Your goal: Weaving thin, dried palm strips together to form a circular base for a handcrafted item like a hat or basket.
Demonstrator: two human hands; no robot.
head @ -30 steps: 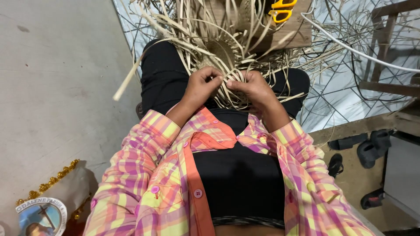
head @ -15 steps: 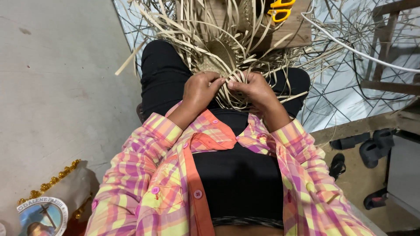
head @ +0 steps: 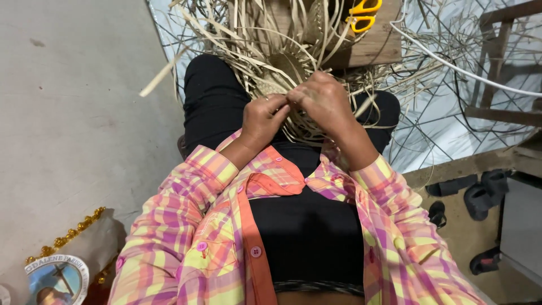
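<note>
Resting in the person's lap, the pale straw weaving [head: 282,65] fans its loose strips outward, most long axes pointing away from the body. The left hand [head: 264,120] pinches strips in a narrow grip, fingertips meeting the right hand [head: 323,101], which closes on strands beside it. Yellow scissors [head: 361,14] lie on a wooden board [head: 378,45] beyond.

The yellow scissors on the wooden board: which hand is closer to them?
Right. The right hand works the straw strips just below the yellow scissors, slightly to their left. The left hand sits further left and lower, so it is farther away.
</note>
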